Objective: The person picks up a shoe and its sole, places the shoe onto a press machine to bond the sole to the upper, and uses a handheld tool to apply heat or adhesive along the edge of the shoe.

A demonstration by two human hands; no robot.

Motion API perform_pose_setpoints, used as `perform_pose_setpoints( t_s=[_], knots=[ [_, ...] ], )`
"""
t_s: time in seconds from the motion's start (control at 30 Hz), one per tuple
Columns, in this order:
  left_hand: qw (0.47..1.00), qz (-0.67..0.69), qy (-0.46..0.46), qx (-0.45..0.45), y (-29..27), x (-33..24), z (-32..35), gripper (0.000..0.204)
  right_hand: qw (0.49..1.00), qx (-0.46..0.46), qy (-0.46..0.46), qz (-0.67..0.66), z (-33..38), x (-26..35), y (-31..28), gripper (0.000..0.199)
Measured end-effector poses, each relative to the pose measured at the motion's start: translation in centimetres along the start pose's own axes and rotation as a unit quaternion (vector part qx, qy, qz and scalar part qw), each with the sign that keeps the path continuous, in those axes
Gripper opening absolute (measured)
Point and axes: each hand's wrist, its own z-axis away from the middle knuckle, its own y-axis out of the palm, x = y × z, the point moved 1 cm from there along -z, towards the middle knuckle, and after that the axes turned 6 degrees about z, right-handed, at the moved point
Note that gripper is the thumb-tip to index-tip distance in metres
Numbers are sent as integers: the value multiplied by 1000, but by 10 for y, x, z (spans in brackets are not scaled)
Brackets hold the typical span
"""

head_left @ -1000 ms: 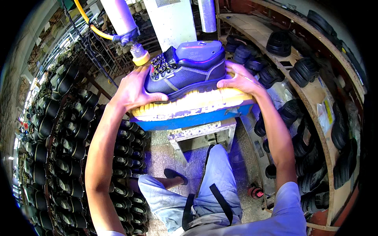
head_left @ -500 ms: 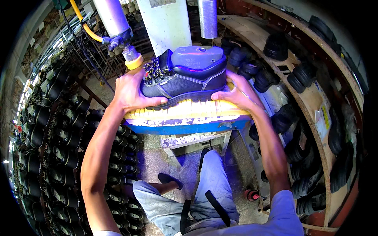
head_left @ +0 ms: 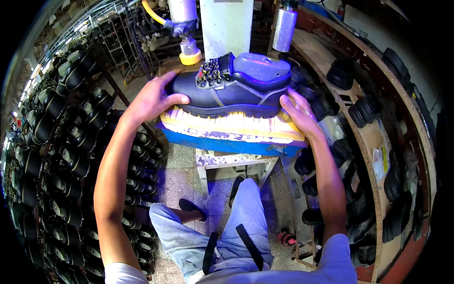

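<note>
- Gripping the toe end of a black shoe [head_left: 241, 97], the left hand [head_left: 150, 100] sets its thumb along the near side, above the sole [head_left: 227, 112]; its other fingers pass behind the toe, partly hidden.
- Right hand [head_left: 299, 113] closed on the heel end, thumb at the near side; the fingers behind are only partly visible.
- Shoe location: upper centre of the frame, upright between both hands, toe toward frame left, in contact with both thumbs.
- Progress, as judged: upper shaped, laces [head_left: 213, 71] threaded, sole seated under the upper with no gap evident on the near side. Outstanding: a grey-blue last [head_left: 262, 66] fills the shoe's opening and is not yet out. Bond soundness and far side cannot be verified.
- Beneath: yellow ribbed pad [head_left: 227, 127] on a blue base [head_left: 227, 144], carried by a white stand [head_left: 234, 159]. Sole lies against or just over the pad; full contact cannot be confirmed.
- Above: yellow-tipped press rod [head_left: 190, 57], near the laces, apparently not bearing on the shoe; metal cylinder [head_left: 284, 32] at upper right.
- Surroundings: racked black shoes [head_left: 47, 137] at frame left; black soles [head_left: 340, 74] on wooden shelving [head_left: 326, 51] at frame right.
</note>
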Motion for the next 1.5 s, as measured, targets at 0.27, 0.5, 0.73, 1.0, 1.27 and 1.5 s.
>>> perform_pose_setpoints(
  t_s=[0.27,0.5,0.73,1.0,1.27,1.5],
  knots=[
    [985,162,45,36,-4,18,-3,76,998,-3,-19,52,4,-2,4,60],
    [966,242,76,60,0,40,-8,95,996,-20,-33,81,3,0,5,56],
    [963,267,9,41,5,40,-14,90,994,-19,-23,100,12,6,4,64],
    [974,217,5,59,4,41,-7,87,987,-116,2,113,23,1,5,66],
    [944,297,107,-92,55,15,55,77,843,-461,207,-181,150,-203,3,28],
    [873,-25,276,-401,131,-6,137,60,875,-386,107,-272,189,-158,73,32]
  ],
)
